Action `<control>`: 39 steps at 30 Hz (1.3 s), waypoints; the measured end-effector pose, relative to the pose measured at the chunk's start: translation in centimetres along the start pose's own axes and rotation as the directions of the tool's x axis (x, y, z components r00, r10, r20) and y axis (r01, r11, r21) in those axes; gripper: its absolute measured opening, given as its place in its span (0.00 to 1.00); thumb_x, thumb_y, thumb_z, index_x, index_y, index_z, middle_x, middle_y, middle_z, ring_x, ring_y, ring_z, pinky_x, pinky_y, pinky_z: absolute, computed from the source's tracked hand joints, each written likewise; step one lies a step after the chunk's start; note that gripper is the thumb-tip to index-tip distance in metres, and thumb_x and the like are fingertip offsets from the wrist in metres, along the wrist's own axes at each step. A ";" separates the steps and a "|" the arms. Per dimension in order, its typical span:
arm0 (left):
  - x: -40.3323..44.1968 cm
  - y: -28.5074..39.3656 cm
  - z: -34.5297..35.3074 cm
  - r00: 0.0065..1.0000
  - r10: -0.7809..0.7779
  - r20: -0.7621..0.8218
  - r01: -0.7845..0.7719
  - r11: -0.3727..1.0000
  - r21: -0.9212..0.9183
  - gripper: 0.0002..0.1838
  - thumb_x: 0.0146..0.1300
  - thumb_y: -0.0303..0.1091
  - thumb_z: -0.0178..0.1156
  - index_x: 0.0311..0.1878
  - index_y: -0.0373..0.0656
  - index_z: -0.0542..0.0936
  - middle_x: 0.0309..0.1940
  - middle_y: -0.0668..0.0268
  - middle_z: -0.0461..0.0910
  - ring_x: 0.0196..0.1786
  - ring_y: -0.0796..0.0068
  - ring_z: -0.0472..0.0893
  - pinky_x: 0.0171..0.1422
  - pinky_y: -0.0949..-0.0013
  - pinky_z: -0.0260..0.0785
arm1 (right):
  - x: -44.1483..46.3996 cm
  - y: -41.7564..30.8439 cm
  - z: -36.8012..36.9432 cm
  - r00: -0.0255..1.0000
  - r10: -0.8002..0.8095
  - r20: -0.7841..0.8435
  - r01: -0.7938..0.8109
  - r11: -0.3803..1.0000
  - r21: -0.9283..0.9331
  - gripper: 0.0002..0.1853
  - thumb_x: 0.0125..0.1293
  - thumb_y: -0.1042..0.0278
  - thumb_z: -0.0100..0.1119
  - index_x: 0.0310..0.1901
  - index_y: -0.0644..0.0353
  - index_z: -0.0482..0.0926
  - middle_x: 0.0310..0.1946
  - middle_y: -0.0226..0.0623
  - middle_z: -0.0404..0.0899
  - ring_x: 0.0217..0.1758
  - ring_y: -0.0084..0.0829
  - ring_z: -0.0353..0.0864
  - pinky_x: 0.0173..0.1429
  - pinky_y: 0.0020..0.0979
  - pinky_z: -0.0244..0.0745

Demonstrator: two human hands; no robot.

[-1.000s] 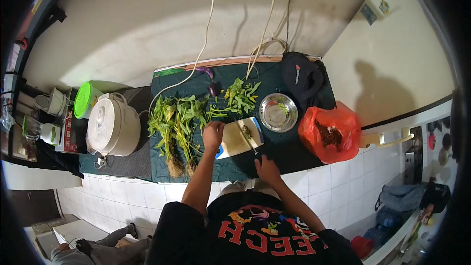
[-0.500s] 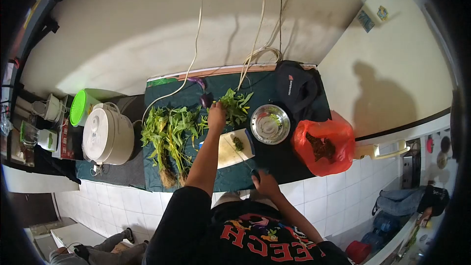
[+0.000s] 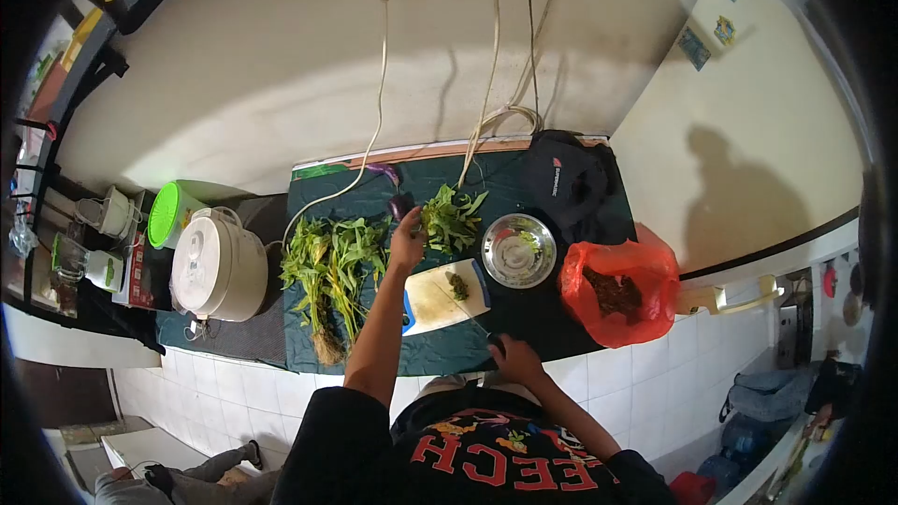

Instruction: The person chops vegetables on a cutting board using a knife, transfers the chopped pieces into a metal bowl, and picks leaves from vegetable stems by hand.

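Note:
My left hand (image 3: 407,241) is above the table between the eggplant and a bunch of leafy greens (image 3: 452,219). Its fingers are drawn together, and what they hold, if anything, does not show. The dark purple eggplant (image 3: 400,205) lies just beyond the fingertips. In my right hand (image 3: 517,362) is a knife (image 3: 475,322), its blade angled toward the cutting board (image 3: 432,307). A small dark green pile of chopped greens (image 3: 456,286) sits on that white, blue-edged board. Left of the board lie long leafy stems with roots (image 3: 341,266).
A metal bowl (image 3: 519,251) with some green bits stands right of the board, beside a red plastic bag (image 3: 619,294) and a black cap (image 3: 563,178). A white rice cooker (image 3: 220,265) stands at left. Cables (image 3: 380,93) hang from the wall. Another person's leg (image 3: 220,468) shows lower left.
The camera view has shifted, so the table appears slightly lower. My left hand has drawn back a little from the leafy bunch. My right hand still holds the knife near the table's front edge.

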State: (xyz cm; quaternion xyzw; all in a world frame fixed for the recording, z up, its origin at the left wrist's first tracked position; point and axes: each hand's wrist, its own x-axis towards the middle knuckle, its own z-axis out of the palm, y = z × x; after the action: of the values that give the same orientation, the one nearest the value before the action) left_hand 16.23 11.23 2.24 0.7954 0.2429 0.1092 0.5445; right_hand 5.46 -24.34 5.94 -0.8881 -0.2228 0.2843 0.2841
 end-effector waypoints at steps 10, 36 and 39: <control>-1.4 0.2 -1.2 0.958 -0.140 0.251 0.258 0.804 -0.536 0.32 0.67 0.21 0.58 0.74 0.48 0.66 0.63 0.56 0.73 0.58 0.69 0.76 0.61 0.67 0.71 | 0.6 -1.1 1.7 0.995 0.016 0.100 -0.007 0.996 -0.090 0.27 0.73 0.46 0.51 0.55 0.65 0.75 0.36 0.59 0.83 0.41 0.59 0.84 0.46 0.55 0.78; 2.4 2.0 -0.1 0.966 -0.068 0.248 -0.095 0.802 0.590 0.28 0.56 0.33 0.72 0.62 0.43 0.80 0.43 0.40 0.84 0.44 0.51 0.86 0.49 0.54 0.79 | -0.7 -3.3 4.5 0.996 0.062 -0.057 -0.071 0.985 -0.156 0.21 0.73 0.48 0.51 0.46 0.62 0.72 0.30 0.54 0.82 0.34 0.56 0.84 0.38 0.55 0.78; 2.0 1.6 -0.5 0.956 -0.176 0.234 0.094 0.942 0.322 0.20 0.62 0.28 0.66 0.58 0.40 0.82 0.42 0.45 0.85 0.42 0.57 0.88 0.45 0.57 0.79 | -0.5 -3.0 4.6 0.997 0.054 -0.054 -0.061 0.988 -0.142 0.19 0.72 0.51 0.53 0.48 0.62 0.72 0.34 0.54 0.81 0.37 0.55 0.84 0.40 0.53 0.78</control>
State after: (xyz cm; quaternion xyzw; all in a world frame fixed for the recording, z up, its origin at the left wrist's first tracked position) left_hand 18.14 12.13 3.74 0.8591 0.2381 -0.0728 0.4472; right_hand 1.43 -20.63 4.91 -0.9192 -0.2098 0.2533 0.2165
